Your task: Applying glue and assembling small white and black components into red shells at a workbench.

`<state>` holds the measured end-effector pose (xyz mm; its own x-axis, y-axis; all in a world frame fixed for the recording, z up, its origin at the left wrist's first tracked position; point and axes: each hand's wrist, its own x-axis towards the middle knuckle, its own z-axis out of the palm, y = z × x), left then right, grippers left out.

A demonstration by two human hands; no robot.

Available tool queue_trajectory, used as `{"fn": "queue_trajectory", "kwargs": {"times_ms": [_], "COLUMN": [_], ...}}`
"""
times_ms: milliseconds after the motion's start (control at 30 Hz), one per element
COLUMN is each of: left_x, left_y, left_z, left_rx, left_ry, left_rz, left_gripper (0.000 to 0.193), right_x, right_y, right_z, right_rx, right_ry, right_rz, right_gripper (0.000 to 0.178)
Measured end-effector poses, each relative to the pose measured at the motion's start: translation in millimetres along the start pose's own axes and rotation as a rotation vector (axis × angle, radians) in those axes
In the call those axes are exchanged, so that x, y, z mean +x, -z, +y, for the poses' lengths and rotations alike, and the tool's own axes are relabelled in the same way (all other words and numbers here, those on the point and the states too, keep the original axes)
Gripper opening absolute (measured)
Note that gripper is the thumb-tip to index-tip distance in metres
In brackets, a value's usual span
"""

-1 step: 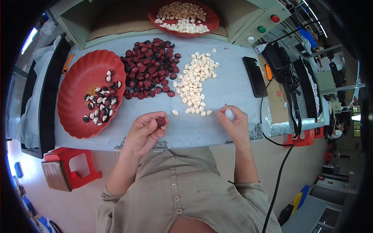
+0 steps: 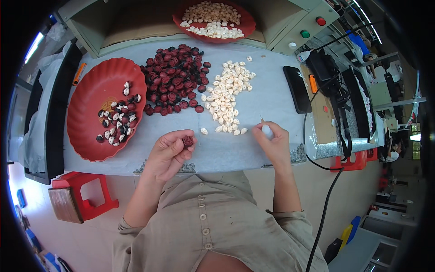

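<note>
My left hand (image 2: 170, 153) pinches a dark red rose-shaped piece (image 2: 187, 142) between thumb and fingertips, above the front of the table. In my right hand (image 2: 274, 141) is a small white squeeze bottle with a thin needle tip (image 2: 267, 131), tip pointing up and away from me. Beyond my left hand lies a heap of dark red and black rose-shaped pieces (image 2: 174, 79). Cream bud-shaped pieces (image 2: 226, 93) are spread between the heap and my right hand. A red scalloped plate (image 2: 86, 109) at left holds several red-and-black pieces joined with white ones (image 2: 118, 121).
A second red plate (image 2: 249, 27) with cream pieces stands in the shelf opening at the back. A black phone (image 2: 297, 89) and an orange-handled cutter (image 2: 313, 84) lie at right. A black tray (image 2: 52, 113) edges the left side; a black cable (image 2: 322, 213) hangs at right.
My right hand and the bottle have risen very slightly, away from me. My left hand holds its place.
</note>
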<state>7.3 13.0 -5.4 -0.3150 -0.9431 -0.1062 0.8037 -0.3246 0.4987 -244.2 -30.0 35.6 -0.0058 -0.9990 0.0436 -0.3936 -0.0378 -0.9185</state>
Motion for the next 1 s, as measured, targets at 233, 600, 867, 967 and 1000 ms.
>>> {"fn": "queue_trajectory", "kwargs": {"times_ms": [233, 600, 867, 967, 1000], "left_x": [0, 0, -1, -1, -1], "left_y": [-1, 0, -2, -3, -3], "left_z": [0, 1, 3, 3, 3], "left_rx": [0.011, -0.009, -0.010, -0.015, -0.014], "left_ry": [-0.004, 0.019, 0.015, 0.018, 0.018], "left_rz": [-0.006, -0.041, -0.056, -0.052, -0.048], "left_gripper": [0.027, 0.025, 0.025, 0.025, 0.025], "right_x": [2, -1, 2, 0, -1], "right_y": [-4, -6, -3, -1, -1], "right_z": [3, 3, 2, 3, 4], "right_rx": [-0.243, -0.287, -0.274, -0.305, -0.316], "right_ry": [-0.095, 0.011, 0.029, 0.078, 0.098], "right_rz": [-0.017, -0.108, -0.144, -0.182, -0.191], "right_gripper": [0.016, 0.013, 0.017, 0.017, 0.017]}}
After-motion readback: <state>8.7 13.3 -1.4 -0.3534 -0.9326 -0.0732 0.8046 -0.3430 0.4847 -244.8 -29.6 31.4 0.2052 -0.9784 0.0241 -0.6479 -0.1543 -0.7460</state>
